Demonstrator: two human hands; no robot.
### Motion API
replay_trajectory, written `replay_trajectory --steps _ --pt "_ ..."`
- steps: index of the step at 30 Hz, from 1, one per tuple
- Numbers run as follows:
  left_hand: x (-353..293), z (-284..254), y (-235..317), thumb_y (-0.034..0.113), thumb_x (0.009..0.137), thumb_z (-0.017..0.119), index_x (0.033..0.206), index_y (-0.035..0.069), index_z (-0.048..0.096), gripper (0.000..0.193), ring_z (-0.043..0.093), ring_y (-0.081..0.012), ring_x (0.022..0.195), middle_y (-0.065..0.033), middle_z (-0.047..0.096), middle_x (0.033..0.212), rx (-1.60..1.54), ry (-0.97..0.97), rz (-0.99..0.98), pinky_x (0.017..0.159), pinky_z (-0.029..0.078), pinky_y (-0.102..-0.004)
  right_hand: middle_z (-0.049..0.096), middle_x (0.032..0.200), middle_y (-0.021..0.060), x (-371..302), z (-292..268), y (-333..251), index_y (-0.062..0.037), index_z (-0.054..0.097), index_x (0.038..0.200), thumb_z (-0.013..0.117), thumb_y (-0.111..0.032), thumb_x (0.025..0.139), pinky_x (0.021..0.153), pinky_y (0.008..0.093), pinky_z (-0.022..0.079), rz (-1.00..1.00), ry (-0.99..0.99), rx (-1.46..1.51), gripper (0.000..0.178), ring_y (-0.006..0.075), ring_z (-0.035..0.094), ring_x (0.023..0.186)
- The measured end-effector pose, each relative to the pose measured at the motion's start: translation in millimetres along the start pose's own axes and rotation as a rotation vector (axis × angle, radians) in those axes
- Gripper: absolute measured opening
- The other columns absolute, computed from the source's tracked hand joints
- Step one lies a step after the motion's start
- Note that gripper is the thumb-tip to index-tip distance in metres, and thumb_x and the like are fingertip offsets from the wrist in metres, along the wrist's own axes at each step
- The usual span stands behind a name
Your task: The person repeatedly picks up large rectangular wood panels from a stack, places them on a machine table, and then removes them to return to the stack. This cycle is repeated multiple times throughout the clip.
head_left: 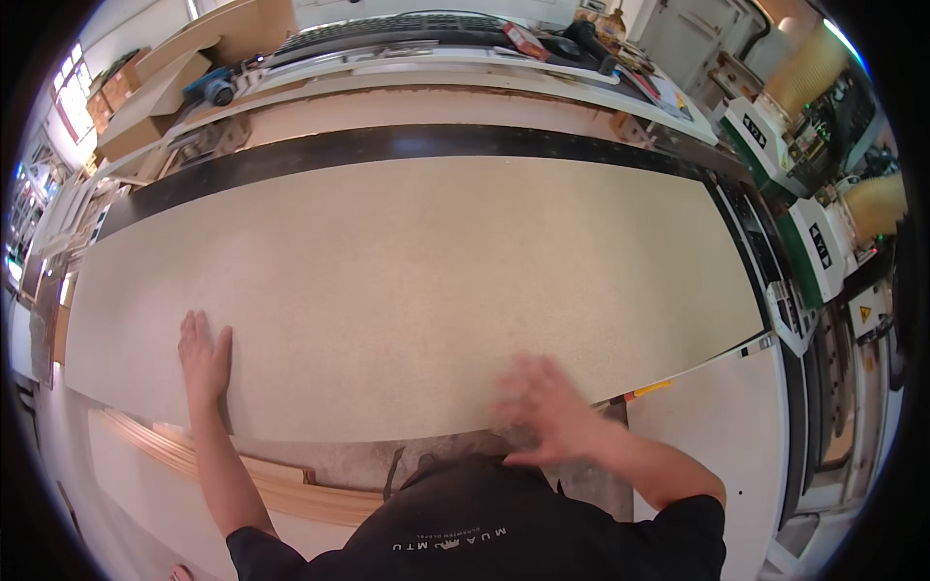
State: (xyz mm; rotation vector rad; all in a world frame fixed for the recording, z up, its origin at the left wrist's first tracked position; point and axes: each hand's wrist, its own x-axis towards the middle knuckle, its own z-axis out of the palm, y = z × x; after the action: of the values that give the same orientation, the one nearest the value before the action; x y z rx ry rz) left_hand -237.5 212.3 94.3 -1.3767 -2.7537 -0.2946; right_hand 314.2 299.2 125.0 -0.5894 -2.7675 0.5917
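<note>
Panel [417,290] under flat L hand [205,366]; R hand [548,407] nr it, blurred; both unclenched

**Wearer: black short-sleeved top [417,508], pale print [496,533]**

Top is plain black cloth apart from the print: shallow arc of pale capitals, small emblem [450,544] mid-row, finer line of lettering alongside. Left sleeve [257,555] and right sleeve [690,531] both black, hems near the elbow. Forearms [228,460] bare. Left hand [203,366], right hand [548,407] bare too; right one blurred.
</note>
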Motion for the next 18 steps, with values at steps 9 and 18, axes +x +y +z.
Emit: replay_trajectory --steps 9,18 --pt "-97 -11 -62 0.032 0.099 0.053 0.142 -0.001 0.048 0.054 0.032 -0.0366 0.145 -0.0184 0.042 0.153 -0.344 0.059 0.091 0.119 0.026 -0.0462 0.039 0.146 0.026 47 52 -60 -0.0185 0.046 0.146 0.071 -0.022 0.079 0.101 0.0609 0.039 -0.036 -0.034 -0.616 0.072 0.0505 0.041 0.13" --pt "-167 5 -90 0.035 0.106 0.026 0.124 -0.002 0.061 0.054 0.046 -0.0386 0.134 -0.0179 0.058 0.134 -0.308 0.623 0.267 0.113 0.032 -0.0495 0.038 0.149 0.0309 52 27 -100 -0.0101 0.033 0.153 0.069 -0.015 0.078 0.103 0.0593 0.041 -0.083 -0.268 -0.681 0.083 0.0573 0.044 0.127"
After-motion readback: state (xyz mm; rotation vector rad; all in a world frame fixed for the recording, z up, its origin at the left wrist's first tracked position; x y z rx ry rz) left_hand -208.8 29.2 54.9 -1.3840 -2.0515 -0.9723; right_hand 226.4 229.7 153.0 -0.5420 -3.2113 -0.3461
